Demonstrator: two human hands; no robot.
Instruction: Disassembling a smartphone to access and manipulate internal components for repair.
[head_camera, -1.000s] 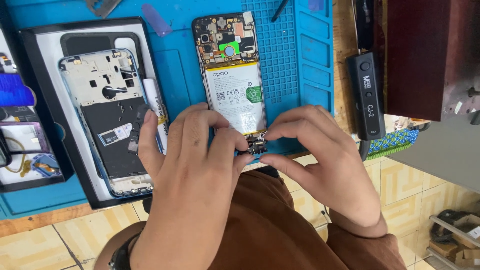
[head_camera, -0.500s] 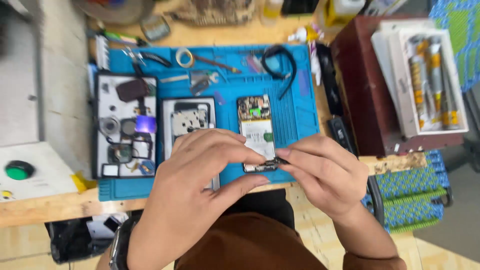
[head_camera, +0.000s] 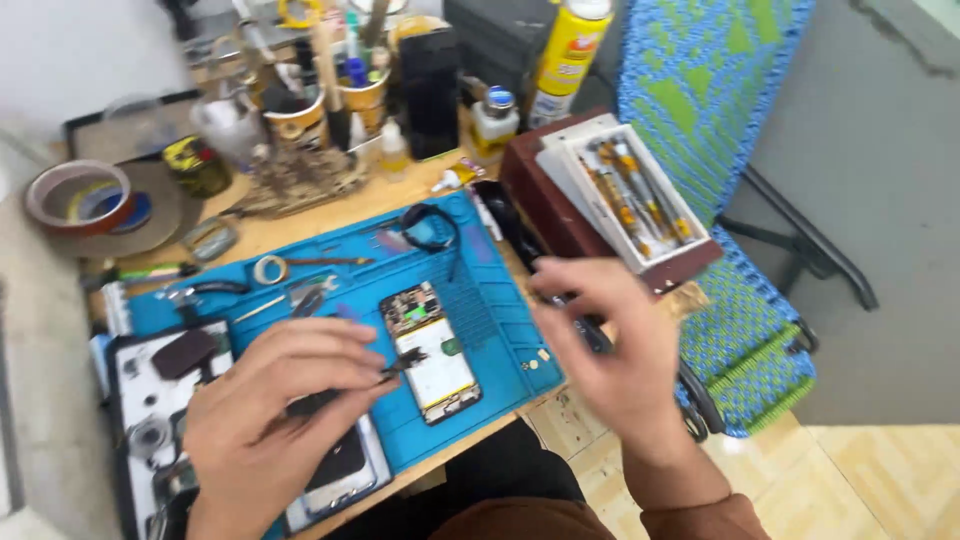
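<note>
An opened phone (head_camera: 435, 350), its white battery and circuit board showing, lies on a blue work mat (head_camera: 500, 300). My left hand (head_camera: 270, 410) pinches a thin dark tool (head_camera: 400, 366) whose tip rests over the phone's left edge. My right hand (head_camera: 615, 350) hovers, blurred, above the mat's right edge with its fingers spread and nothing seen in them. It is clear of the phone. A second phone part (head_camera: 340, 470) lies on the mat, partly hidden under my left hand.
A white tray of small parts (head_camera: 150, 400) sits at the mat's left. A box of screwdrivers (head_camera: 625, 195) rests on a dark red case. Cups of tools (head_camera: 300, 110), a yellow spray can (head_camera: 570, 50) and a tape roll (head_camera: 75, 195) crowd the back. A blue-green woven chair (head_camera: 740, 200) stands at right.
My right hand has left the phone's lower end and lifted away to the right with its fingers spread. My left hand keeps the dark tool at the phone. The view has swung right.
</note>
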